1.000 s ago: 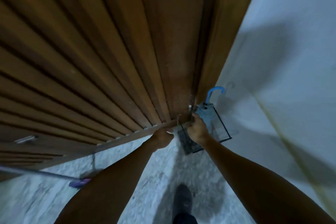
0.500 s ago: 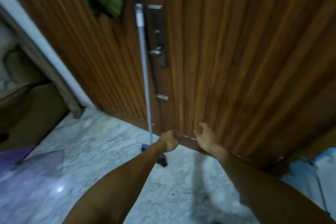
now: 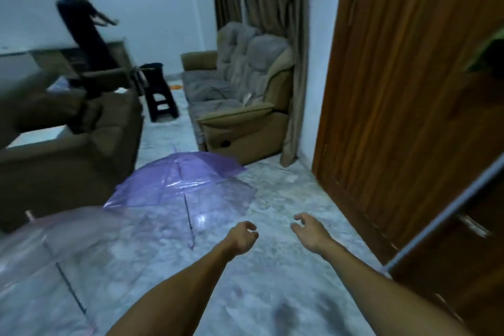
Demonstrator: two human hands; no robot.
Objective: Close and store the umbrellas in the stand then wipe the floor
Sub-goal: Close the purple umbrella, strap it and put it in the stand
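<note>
The marble floor (image 3: pixel 272 199) fills most of the view, with a wooden door (image 3: pixel 395 90) on the right and a brown sofa (image 3: pixel 68 166) and a recliner (image 3: pixel 240 106) further back. Two umbrellas lie open on the floor: a purple umbrella (image 3: pixel 177 180) between the sofa and the recliner, its shaft pointing toward the person, and a pale pink umbrella (image 3: pixel 54 248) at the lower left, nearer the camera. A grey pole (image 3: pixel 447 207) leans against the door; the stand is out of view. The left hand (image 3: pixel 243 236) is curled into a loose fist and holds nothing; the right hand (image 3: pixel 309 229) has its fingers (image 3: pixel 298 217) loosely bent, also empty. Both hands hang above bare floor, just right of the purple umbrella's handle. The floor looks glossy, possibly wet, so a hurried step could slip, and treading on a thin canopy or rib could tear or bend it.
</note>
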